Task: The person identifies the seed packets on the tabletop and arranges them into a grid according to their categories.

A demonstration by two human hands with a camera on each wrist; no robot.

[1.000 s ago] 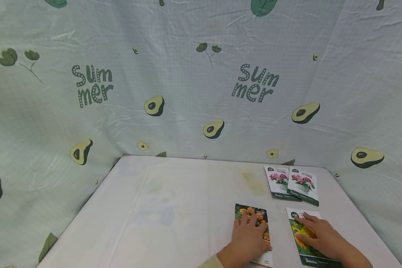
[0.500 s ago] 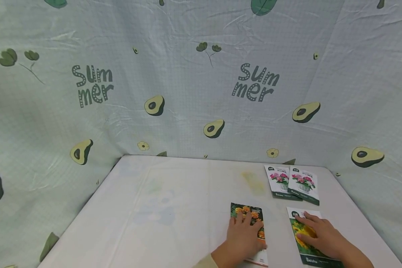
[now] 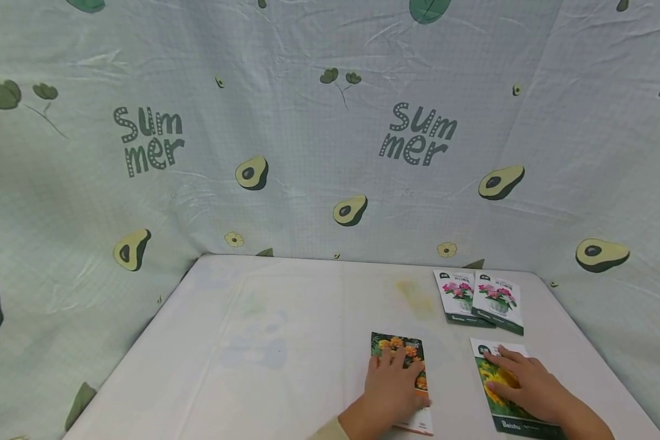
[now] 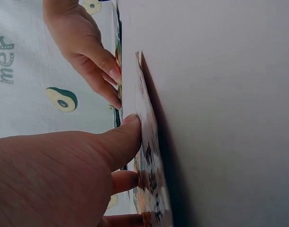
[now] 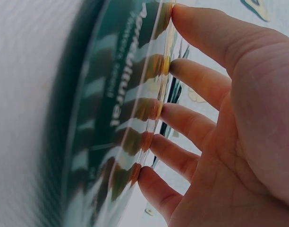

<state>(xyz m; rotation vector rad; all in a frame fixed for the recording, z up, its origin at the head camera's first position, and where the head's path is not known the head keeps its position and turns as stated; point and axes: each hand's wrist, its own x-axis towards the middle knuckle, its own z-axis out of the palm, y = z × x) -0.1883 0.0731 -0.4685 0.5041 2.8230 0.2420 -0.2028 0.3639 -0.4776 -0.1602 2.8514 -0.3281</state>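
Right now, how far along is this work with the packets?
Looks done: the right pink packet overlaps the left pink packet, both untouched, at the far right of the table. In hand: the left hand touches the orange packet, the right hand the yellow packet. Probably remaining: placing and releasing these two, apart and each under a hand.

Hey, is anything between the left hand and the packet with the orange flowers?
Nothing visible: the left hand rests directly on the orange-flower packet. The yellow-flower packet lies apart, under the right hand.
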